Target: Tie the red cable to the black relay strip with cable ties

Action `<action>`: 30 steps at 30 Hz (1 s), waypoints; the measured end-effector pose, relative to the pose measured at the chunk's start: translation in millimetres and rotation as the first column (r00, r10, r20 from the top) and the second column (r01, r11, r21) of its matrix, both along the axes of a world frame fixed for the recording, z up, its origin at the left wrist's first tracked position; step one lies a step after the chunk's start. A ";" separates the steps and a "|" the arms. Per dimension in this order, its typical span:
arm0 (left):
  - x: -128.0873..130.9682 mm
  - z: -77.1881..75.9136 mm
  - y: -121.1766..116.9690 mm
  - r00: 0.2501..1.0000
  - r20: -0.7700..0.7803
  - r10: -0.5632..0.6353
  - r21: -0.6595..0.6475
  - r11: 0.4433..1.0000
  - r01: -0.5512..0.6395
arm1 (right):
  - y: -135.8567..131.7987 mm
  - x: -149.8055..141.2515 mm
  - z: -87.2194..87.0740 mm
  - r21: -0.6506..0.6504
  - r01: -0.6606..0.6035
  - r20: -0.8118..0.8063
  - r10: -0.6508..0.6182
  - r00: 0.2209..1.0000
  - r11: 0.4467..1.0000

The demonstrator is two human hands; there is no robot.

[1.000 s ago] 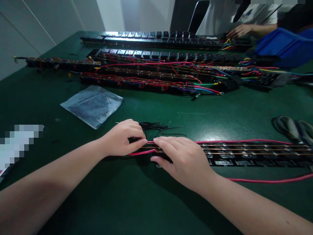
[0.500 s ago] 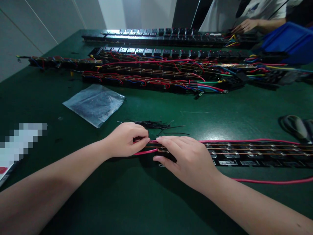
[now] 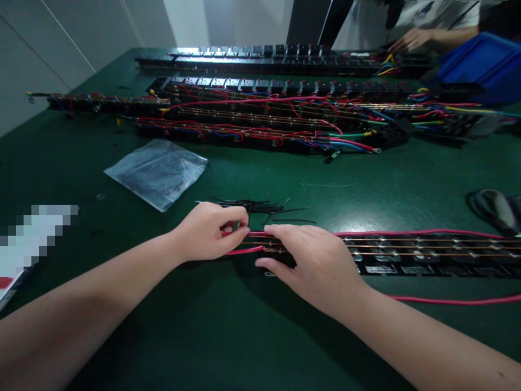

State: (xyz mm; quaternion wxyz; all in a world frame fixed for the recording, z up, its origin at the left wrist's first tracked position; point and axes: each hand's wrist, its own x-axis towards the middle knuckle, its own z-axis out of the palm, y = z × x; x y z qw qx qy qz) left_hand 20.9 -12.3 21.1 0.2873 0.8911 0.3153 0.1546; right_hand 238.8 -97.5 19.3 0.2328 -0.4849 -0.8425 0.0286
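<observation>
over green tabletop (image 3: 183,331), left hand (image 3: 205,231) pinches red wire (image 3: 257,234) (right hand (image 3: 321,255), thumb apart, touches it).

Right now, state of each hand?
Left hand: closed, thumb and forefinger seemingly pinching the upper red cable.
Right hand: open, fingers over the copper-railed black strip, thumb apart.

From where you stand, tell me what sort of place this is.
Probably an electrical assembly workshop: long wired strips share a green table with a pile of what look like black cable ties.
</observation>
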 end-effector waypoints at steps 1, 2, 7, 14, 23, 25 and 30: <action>-0.8 -0.5 -0.7 0.999 0.047 0.019 -0.030 0.999 -0.018 | 0.2 0.3 0.2 -0.006 -0.010 -0.006 0.010 1.000 1.000; -1.8 -0.9 -1.2 0.995 0.098 0.032 -0.064 0.998 -0.026 | 0.2 0.5 0.3 -0.008 -0.019 -0.013 0.019 1.000 1.000; -6.0 -0.9 -0.5 0.973 0.227 -0.040 -0.103 0.993 0.065 | -0.1 0.1 0.6 -0.003 -0.025 -0.018 0.025 1.000 1.000; -8.5 -0.4 6.5 0.963 0.184 -0.199 0.008 0.980 0.201 | 0.2 -0.9 2.4 0.009 -0.025 -0.004 0.025 1.000 1.000; -7.7 0.2 7.3 0.970 0.088 -0.227 0.160 0.964 0.211 | 0.2 -0.6 2.1 0.005 -0.025 0.005 0.025 1.000 1.000; -6.9 0.2 7.2 0.969 0.067 -0.239 0.168 0.960 0.225 | 0.4 -0.9 2.7 0.009 -0.024 0.005 0.024 1.000 1.000; -4.6 -0.1 5.5 0.972 0.007 -0.235 0.180 0.956 0.230 | 0.5 -1.0 3.2 0.047 -0.040 0.000 0.040 0.999 0.998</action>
